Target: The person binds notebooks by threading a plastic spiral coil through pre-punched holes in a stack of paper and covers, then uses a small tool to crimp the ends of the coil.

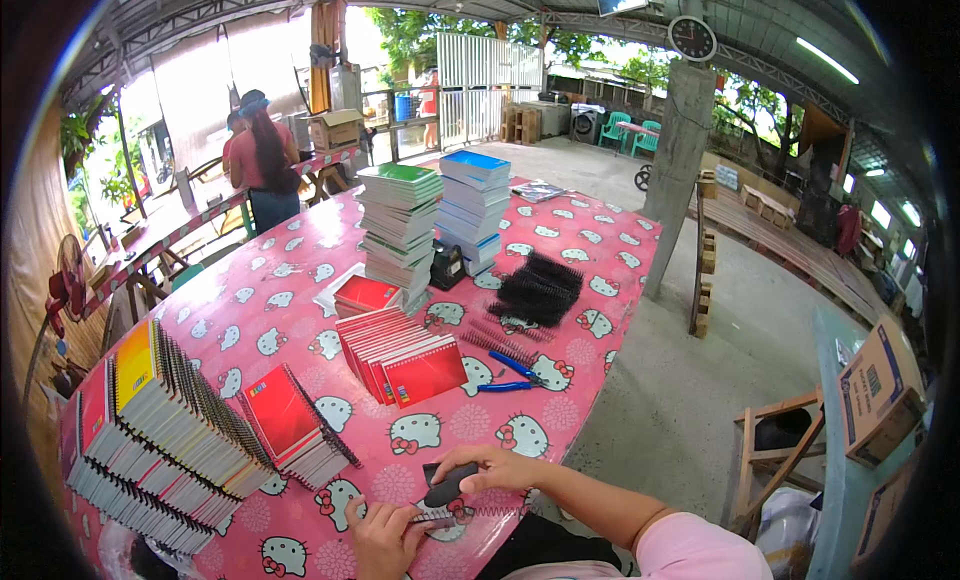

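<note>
both hands sit at the near edge of the desk (300, 280), which has a pink cartoon-cat cloth. left hand (385, 540) has fingers closed round the end of a metal spiral coil (455, 515) lying across the edge; can't see how far the coil runs under the palm. right hand (495, 470) comes over from the right w/ fingers curled on a small dark tool (448, 485), pinching it just above the coil; what kind of tool is hard to tell, partly covered by the fingers. right forearm in a pink sleeve (690, 550), cut off at the bottom edge.

further out: blue-handled pliers (515, 375) lie flat by a fanned row of red notebooks (400, 355). left of that, a slanted stack of spiral-bound notebooks (170, 430), with a red-covered pile (295, 425) beside it. pile of black coils (538, 288) sits nr the right rim, loose red coils (495, 342) just before it. two tall stacks of notebooks (435, 220) stand mid-desk, w/ a small black box (446, 265) at their foot, details too small. another person (262, 160) stands far back left, facing away.
</note>
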`<state>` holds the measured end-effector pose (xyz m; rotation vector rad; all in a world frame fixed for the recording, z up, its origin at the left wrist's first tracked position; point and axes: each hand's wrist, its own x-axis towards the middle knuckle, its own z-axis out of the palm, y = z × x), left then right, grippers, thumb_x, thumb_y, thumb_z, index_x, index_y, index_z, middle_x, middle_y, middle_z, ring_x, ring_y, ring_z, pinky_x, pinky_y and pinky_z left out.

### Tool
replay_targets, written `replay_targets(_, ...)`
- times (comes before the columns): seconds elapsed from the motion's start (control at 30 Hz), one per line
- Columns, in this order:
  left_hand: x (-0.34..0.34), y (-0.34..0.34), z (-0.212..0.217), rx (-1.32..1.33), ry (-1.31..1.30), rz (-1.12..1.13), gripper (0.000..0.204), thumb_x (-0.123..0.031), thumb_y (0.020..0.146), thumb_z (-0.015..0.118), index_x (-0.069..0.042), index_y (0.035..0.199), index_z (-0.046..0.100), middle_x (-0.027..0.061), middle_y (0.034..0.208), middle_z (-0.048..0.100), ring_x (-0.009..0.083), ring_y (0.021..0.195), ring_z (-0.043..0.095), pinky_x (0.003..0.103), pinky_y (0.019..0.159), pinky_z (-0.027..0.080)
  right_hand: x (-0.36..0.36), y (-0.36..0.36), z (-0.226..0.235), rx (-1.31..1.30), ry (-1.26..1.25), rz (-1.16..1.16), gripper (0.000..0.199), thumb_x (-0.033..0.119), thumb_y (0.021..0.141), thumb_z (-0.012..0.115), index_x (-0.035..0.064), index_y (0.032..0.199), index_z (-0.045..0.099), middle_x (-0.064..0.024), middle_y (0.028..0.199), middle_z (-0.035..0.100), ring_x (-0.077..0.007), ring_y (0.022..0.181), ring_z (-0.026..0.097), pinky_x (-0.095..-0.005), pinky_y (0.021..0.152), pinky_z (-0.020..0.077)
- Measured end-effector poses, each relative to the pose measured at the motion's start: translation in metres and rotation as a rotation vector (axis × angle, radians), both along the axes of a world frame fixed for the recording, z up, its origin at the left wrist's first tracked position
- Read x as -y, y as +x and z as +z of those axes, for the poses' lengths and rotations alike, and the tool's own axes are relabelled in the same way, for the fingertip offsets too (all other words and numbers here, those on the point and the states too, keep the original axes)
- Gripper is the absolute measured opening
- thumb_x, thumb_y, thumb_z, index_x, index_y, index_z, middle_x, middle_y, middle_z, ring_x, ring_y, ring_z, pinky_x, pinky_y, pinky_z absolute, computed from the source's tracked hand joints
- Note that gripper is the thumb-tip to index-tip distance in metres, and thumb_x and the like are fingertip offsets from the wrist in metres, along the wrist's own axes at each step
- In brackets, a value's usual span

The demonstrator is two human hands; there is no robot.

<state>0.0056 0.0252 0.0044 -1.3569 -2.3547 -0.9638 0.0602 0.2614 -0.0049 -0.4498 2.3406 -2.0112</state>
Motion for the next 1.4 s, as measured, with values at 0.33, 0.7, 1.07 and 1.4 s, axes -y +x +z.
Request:
replay_targets(0.33, 0.003, -0.002, 0.005, -0.005, -0.136, -0.059, 0.036, -0.031, 0.066, 0.074, -0.008, 0.090, 0.060, 0.0057, 0.082, 0.058, 0.0231, 0.084, 0.056, 0.049, 0.097, 0.025, -0.002, 0.001, -0.005, 0.105, 0.101, 0.043, 0.048, 0.040, 0.081, 0.063, 0.0068, 0.114, 0.059, -0.0102, 0.119, 0.054, -0.0277, 0.124, 0.040, -0.0407, 0.103, 0.0292)
replay_targets(0.7, 0.024, -0.022, -0.054, 0.906, 0.545, -0.034, 0.068, -0.016, 0.058, 0.084, -0.006, 0.114, 0.047, 0.0040, 0.098, 0.048, 0.0148, 0.091, 0.049, 0.029, 0.085, 0.041, 0.024, -0.001, 0.008, 0.069, 0.348, -0.183, 0.049, 0.045, 0.074, 0.066, 0.0042, 0.101, 0.065, -0.0139, 0.109, 0.060, -0.0265, 0.103, 0.055, -0.0380, 0.092, 0.0380)
replay_targets(1.07, 0.029, -0.017, -0.037, 0.987, 0.463, -0.104, 0.039, -0.008, 0.072, 0.076, -0.010, 0.094, 0.043, -0.0022, 0.084, 0.046, 0.0071, 0.081, 0.046, 0.024, 0.075, 0.039, 0.032, -0.015, 0.025, 0.131, 0.070, 0.044, 0.050, 0.042, 0.072, 0.067, 0.0021, 0.103, 0.065, -0.0130, 0.102, 0.062, -0.0257, 0.099, 0.058, -0.0358, 0.088, 0.0417)
replay_targets(1.4, 0.028, -0.019, -0.038, 1.016, 0.461, -0.102, 0.039, -0.012, 0.073, 0.077, -0.008, 0.092, 0.043, -0.0011, 0.082, 0.048, 0.0078, 0.081, 0.048, 0.026, 0.074, 0.041, 0.046, -0.036, 0.030, 0.034, 0.635, -0.199, 0.060, 0.052, 0.072, 0.065, 0.0003, 0.101, 0.065, -0.0119, 0.102, 0.063, -0.0230, 0.099, 0.057, -0.0368, 0.088, 0.0419)
